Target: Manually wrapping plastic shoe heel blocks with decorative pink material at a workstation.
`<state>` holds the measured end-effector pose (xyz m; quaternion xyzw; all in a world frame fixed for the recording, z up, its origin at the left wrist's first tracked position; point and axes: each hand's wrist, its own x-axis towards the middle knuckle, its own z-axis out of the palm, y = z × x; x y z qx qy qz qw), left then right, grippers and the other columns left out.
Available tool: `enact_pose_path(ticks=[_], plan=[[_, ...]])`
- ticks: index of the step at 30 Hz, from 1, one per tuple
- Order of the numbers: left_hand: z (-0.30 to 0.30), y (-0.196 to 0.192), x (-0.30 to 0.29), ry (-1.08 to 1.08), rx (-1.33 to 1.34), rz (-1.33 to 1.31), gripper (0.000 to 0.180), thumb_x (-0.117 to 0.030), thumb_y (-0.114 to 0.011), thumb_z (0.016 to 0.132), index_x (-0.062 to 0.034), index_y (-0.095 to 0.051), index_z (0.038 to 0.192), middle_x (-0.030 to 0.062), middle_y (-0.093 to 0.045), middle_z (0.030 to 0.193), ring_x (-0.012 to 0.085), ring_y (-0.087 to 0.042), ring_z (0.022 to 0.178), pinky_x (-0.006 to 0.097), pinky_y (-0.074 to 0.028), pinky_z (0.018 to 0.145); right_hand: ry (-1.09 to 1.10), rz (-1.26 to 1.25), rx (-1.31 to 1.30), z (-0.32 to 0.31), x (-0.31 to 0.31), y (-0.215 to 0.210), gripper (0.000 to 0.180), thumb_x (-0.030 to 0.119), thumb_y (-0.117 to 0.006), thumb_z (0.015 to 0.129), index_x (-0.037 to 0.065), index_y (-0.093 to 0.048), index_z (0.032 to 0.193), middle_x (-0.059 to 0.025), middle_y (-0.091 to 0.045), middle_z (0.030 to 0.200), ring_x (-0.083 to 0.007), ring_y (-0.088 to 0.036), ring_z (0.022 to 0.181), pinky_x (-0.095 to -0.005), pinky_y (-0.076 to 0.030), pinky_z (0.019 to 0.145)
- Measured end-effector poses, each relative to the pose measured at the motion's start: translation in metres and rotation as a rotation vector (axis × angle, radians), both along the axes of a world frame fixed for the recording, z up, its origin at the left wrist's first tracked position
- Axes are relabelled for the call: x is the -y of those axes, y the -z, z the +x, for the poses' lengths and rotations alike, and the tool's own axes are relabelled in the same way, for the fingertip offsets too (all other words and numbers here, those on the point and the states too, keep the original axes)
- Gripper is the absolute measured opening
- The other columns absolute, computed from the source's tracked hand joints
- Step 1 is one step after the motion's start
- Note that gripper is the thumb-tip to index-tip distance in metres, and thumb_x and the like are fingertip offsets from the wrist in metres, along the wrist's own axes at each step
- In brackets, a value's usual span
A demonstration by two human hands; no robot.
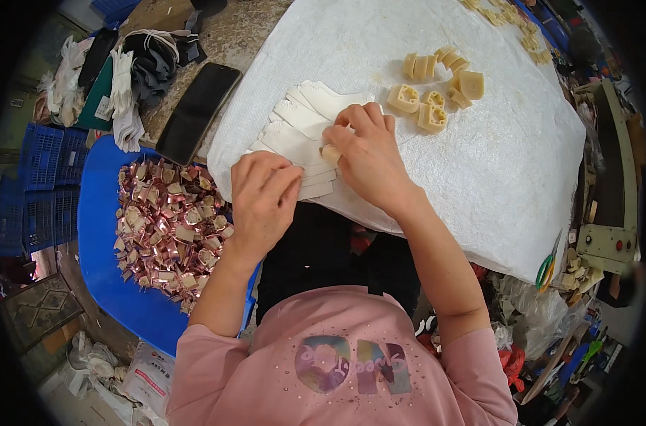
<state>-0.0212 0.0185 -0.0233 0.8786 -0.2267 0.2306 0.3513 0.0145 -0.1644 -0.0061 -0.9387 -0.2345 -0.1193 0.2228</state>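
White leather-like pieces [294,117] lie fanned out in overlapping rows on the white-covered table [507,163]. My right hand [369,153] is closed, its fingers and thumb pinching a small beige block [330,155] just over the right side of the fan. Beside the fan's near left edge is my left hand [264,199]. Its fingers are bent together at the lower white pieces, and whatever is between them is hidden. Several yellowish heel-shaped blocks [431,117] stand and lie beyond my right hand, some with hollow openings.
At my left, a blue bin [99,213] holds many shiny pink-and-beige pieces [170,227]. A black phone [198,113] lies near its rim, by white gloves [124,96] and dark scraps. Green-handled scissors [546,270] hang at the table's right edge. More small yellowish blocks [529,35] lie far right.
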Motion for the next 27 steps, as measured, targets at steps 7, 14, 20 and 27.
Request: enact_pose_path(ticks=[7,14,20,27], plan=[[-0.003,0.008,0.002,-0.029,0.048,0.035,0.024,0.002,-0.071,0.062,-0.0061,-0.065,0.083,0.004,-0.058,0.086,0.0228,-0.054,0.087,0.034,-0.04,0.077,0.025,0.014,-0.09,0.001,-0.011,0.004,0.016,-0.002,-0.058,0.065,0.002,-0.061,0.08,-0.0111,-0.053,0.091,-0.0275,-0.045,0.093,-0.0389,-0.032,0.083],[-0.003,0.014,-0.001,-0.028,0.03,-0.032,0.023,0.004,-0.071,0.062,-0.0049,-0.066,0.082,0.0053,-0.059,0.088,0.0243,-0.055,0.089,0.033,-0.041,0.078,-0.024,0.081,-0.019,0.001,-0.028,-0.006,0.017,0.002,-0.061,0.066,0.006,-0.063,0.082,-0.0086,-0.055,0.087,-0.0271,-0.047,0.093,-0.0416,-0.03,0.084],[-0.003,0.016,0.0,-0.021,0.026,-0.054,0.024,0.003,-0.072,0.06,-0.0051,-0.065,0.081,0.0056,-0.06,0.089,0.0246,-0.055,0.09,0.034,-0.041,0.08,-0.019,-0.05,0.034,0.024,-0.057,0.006,0.024,-0.003,-0.057,0.065,0.006,-0.065,0.086,-0.0072,-0.056,0.087,-0.0258,-0.048,0.093,-0.0389,-0.031,0.082],[-0.003,0.018,-0.003,-0.033,0.023,-0.053,0.025,0.002,-0.073,0.06,-0.0053,-0.065,0.082,0.0056,-0.06,0.09,0.0246,-0.055,0.091,0.034,-0.041,0.08,0.006,0.01,-0.064,0.027,-0.06,0.011,0.019,-0.001,-0.057,0.066,0.007,-0.064,0.081,-0.0076,-0.056,0.088,-0.0263,-0.048,0.093,-0.0401,-0.031,0.083]])
